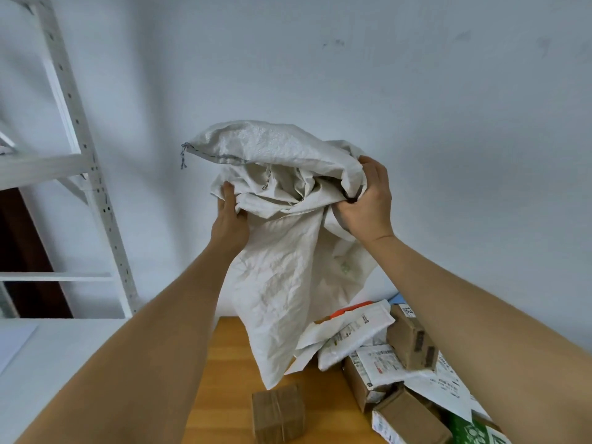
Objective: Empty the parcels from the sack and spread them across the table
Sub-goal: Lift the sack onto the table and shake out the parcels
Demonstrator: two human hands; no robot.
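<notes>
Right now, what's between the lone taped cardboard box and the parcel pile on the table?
In the head view, bare wooden table separates the cardboard box from the parcel pile. The sack, gripped in both hands, hangs with its lower end just above that gap.

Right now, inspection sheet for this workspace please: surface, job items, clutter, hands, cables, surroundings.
Surface: wooden table, partly bare.
Job's things: white woven sack held up, hanging limp; parcels piled at right; one cardboard box apart in front.
Clutter: nothing seen.
Hands: left hand and right hand both grip the sack's bunched top, fingers curled into fabric.
Cables: nothing seen.
Surroundings: white metal shelving at left, plain wall behind.
</notes>
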